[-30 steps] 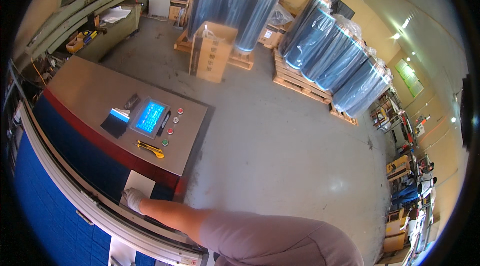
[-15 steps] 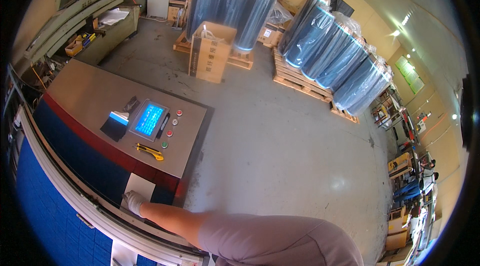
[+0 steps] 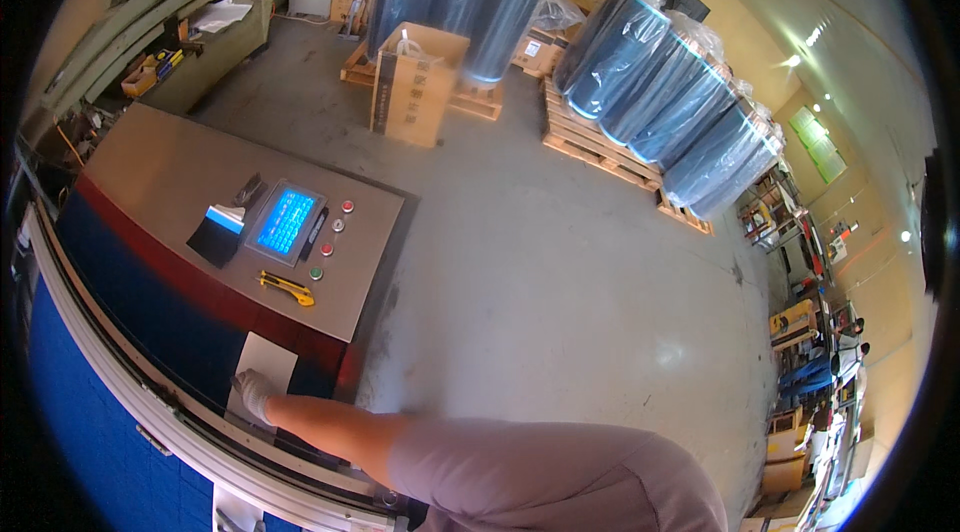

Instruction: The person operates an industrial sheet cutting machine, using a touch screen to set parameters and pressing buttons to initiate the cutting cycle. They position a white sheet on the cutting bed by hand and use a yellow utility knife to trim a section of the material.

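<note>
My right hand (image 3: 255,398), in a pale glove, reaches out to the left from a purple-grey sleeve. Its fingers look curled together at the left edge of a white sheet (image 3: 270,360). That sheet lies on the dark blue and red front of a machine, beside a long pale metal rail (image 3: 170,404); its lower part is partly covered by the hand. A yellow utility knife (image 3: 287,288) rests above it on the machine's metal top (image 3: 190,167). My left hand is not seen.
A lit touchscreen (image 3: 286,222) sits beside several round buttons. Black-and-white pieces (image 3: 218,235) lie to its left. Blue material (image 3: 90,422) spreads beyond the rail, with another white sheet (image 3: 235,504). An open carton (image 3: 412,97) and film-wrapped rolls (image 3: 635,72) on pallets stand farther off; people (image 3: 835,367) are far right.
The whole view has shifted, so the machine and sheet appear slightly higher and farther left. My right hand stays at the sheet, its fingers slightly changed in pose.
</note>
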Available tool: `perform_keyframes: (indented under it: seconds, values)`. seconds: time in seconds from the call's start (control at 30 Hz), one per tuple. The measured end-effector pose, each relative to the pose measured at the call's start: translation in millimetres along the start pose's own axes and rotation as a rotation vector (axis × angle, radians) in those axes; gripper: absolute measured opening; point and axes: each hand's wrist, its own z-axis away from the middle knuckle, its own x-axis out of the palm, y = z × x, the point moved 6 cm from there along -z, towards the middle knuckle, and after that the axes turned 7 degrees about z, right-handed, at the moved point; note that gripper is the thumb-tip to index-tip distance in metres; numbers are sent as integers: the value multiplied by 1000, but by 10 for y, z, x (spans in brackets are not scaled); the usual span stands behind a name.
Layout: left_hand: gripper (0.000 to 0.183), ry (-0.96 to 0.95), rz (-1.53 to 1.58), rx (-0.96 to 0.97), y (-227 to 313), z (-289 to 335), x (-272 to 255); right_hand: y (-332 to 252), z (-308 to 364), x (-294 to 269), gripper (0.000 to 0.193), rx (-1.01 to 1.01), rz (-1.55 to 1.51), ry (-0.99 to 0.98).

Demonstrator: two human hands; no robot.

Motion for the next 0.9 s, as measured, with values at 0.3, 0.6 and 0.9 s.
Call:
perform_keyframes:
  seconds: [0.3,0.6,0.9]
  values:
    - [63,-93,672,-87,56,148,314,347,-40,515,23,142,1181,784]
    - [109,56,-895,136,355,396,-599,-161,211,-379,45,-234,159,136]
    - [108,40,-949,4,397,480,-530,-241,378,-623,47,-236,274,158]
